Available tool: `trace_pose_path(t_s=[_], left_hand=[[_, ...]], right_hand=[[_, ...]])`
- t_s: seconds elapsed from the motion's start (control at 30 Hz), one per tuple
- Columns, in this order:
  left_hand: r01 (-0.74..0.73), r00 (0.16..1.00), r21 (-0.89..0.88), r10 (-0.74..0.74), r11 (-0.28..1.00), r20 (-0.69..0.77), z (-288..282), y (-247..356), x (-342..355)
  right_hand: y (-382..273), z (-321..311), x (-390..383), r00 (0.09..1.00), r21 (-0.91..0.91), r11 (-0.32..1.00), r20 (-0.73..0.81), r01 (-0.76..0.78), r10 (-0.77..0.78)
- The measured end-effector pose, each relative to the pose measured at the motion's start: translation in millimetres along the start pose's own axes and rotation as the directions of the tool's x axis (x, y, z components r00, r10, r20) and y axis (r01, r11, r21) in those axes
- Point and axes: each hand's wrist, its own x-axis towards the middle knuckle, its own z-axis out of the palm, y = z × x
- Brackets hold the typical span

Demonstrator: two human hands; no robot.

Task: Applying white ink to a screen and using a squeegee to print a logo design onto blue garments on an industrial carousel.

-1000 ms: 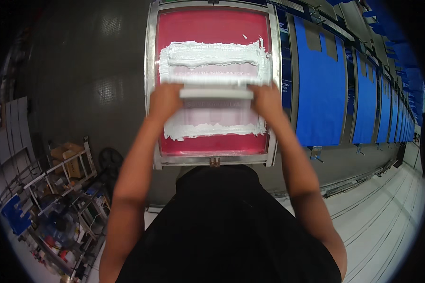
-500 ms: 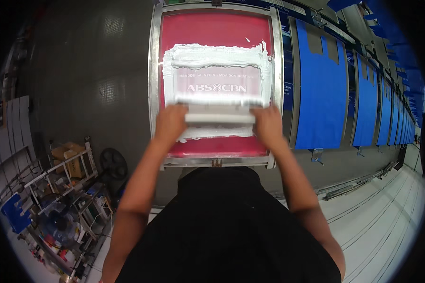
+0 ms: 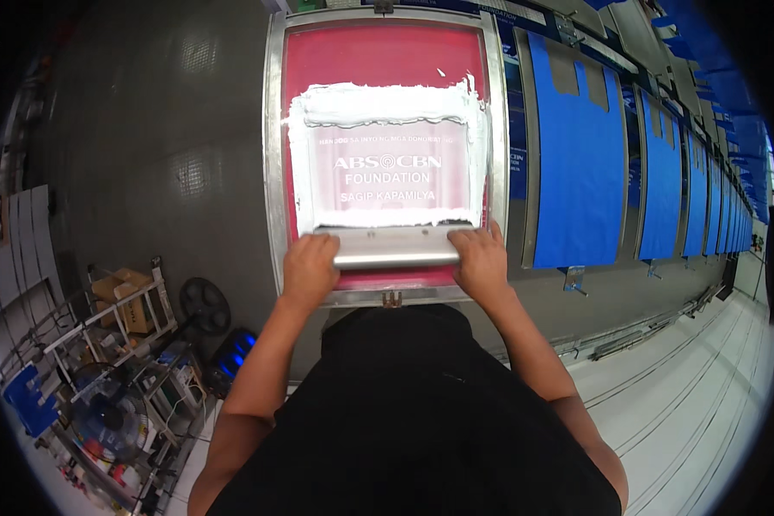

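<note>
Both grips are closed over the two ends of a metal-handled squeegee: the left hand wraps its left end and the right hand its right end, fingers curled over the top of the bar, thumbs hidden underneath. The squeegee lies crosswise near the close edge of a printing screen, a red mesh in a silver metal frame that sits flat on a long desk. White ink is banked in a thick band across the far part of the mesh and thinly down both sides; between that band and the squeegee the mesh is scraped nearly bare, so a pale stencil of lettering shows through (the wording is not given here). Judging by this, the pull stroke toward the body is at or near its end. The next move would call for lifting the blade cleanly without dragging ink over the frame edge, keeping even pressure at both ends. To the right, a row of blue fabric pieces lies along the same desk, receding into the distance. At lower left, a cluttered rack and a fan stand on the floor.
</note>
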Motion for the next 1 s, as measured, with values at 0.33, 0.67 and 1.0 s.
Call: trace_pose_path(t_s=[0.33,0.67,1.0], left_hand=[[0.112,0.981,0.049,-0.118,0.992,0.152,-59.9,-67.7,194.2],[0.587,0.667,-0.325,-0.215,0.741,0.713,11.6,34.3,-46.4],[0.675,0.737,-0.731,-0.117,0.097,0.665,131.3,59.6,-125.3]], right_hand=[[53.7,-70.9,204.5,0.984,-0.076,0.996,0.178,0.038,-0.024],[65.7,-93.7,272.2,0.958,0.036,0.998,0.280,0.060,-0.068],[7.5,-80.4,264.6,0.974,-0.093,0.976,0.128,0.199,-0.186]])
